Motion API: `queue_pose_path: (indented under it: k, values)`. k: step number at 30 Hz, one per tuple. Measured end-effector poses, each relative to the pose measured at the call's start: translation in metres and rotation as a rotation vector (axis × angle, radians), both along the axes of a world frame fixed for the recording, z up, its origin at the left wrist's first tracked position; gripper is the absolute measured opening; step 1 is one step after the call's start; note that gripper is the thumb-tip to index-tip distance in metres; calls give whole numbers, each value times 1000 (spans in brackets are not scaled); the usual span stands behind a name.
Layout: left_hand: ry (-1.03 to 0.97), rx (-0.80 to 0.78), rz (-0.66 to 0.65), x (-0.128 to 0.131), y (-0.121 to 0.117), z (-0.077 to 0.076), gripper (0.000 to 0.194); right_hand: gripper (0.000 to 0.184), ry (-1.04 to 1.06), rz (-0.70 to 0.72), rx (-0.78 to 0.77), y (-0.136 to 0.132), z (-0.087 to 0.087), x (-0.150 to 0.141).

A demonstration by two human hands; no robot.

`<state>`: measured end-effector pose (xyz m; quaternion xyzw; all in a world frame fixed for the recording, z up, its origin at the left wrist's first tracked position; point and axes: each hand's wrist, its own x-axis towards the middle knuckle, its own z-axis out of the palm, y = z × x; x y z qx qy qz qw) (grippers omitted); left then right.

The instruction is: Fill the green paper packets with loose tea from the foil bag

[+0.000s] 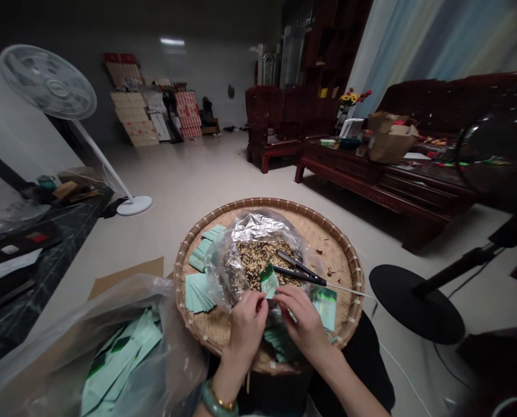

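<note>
A small green-and-white packet (269,282) is held upright between my two hands. My left hand (246,325) pinches its lower left edge between thumb and fingers. At its lower right edge, my right hand (301,320) has closed fingertips on it. Just beyond lies a black clamp-like tool with two long arms (302,274), its jaws apart, with a white cord (349,291). The tool rests over a clear plastic bag (218,263) of mixed tan and dark dried bits (252,260). All this sits on a round woven bamboo tray (345,260).
Stacks of pale green packets (197,292) lie on the tray's left, and more packets (326,307) on its right. A large clear bag of packets (123,359) stands at lower left. A white fan (50,84), a black fan base (417,304) and a wooden table (371,182) stand around.
</note>
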<state>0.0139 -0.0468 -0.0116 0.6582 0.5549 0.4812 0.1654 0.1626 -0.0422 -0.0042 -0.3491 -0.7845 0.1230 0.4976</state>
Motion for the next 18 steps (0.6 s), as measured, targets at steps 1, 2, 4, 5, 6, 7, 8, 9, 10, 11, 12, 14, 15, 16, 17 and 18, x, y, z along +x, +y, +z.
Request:
queue_pose_path:
  k: [1, 2, 4, 5, 6, 7, 8, 9, 10, 11, 12, 14, 15, 16, 17, 18]
  values:
    - [-35, -10, 48, 2, 0, 0, 11, 35, 26, -23, 2, -5, 4, -1]
    - [-81, -26, 87, 5, -1, 1, 9, 37, 55, -38, -5, -10, 8, -2]
    - [-206, -79, 126, 11, -3, 3, 8, 41, 92, -10, -46, -22, 13, -7]
    - [-278, -114, 132, 14, -3, 5, 10, 43, 82, 10, -70, -27, 13, -10]
    - [-350, -149, 136, 17, -5, 5, 11, 44, 63, 20, -85, -30, 12, -13]
    - [-419, -181, 139, 20, -6, 6, 10, 46, 42, 15, -102, -33, 10, -15]
    - [-480, -206, 142, 23, -7, 5, 7, 47, 16, 0, -126, -35, 7, -16]
    - [-530, -220, 144, 25, -8, 4, 5, 47, -8, -20, -153, -36, 3, -17]
    - [-563, -225, 143, 27, -9, 3, 6, 46, -31, -42, -189, -36, -1, -17]
    - [-580, -225, 138, 29, -10, 1, 8, 45, -50, -63, -234, -36, -5, -17]
    - [-585, -224, 128, 30, -11, 0, 10, 43, -60, -80, -278, -37, -9, -16]
    - [-569, -206, 124, 30, -12, -3, 11, 39, -28, -109, -334, -38, -15, -14]
    - [-550, -185, 134, 30, -13, -3, 10, 37, 6, -120, -340, -38, -17, -13]
    - [-521, -157, 146, 29, -13, -3, 10, 36, 38, -120, -325, -39, -19, -12]
    - [-476, -122, 158, 28, -13, -2, 10, 34, 61, -115, -293, -38, -20, -11]
    - [-414, -84, 166, 27, -13, -1, 10, 33, 70, -106, -258, -38, -22, -10]
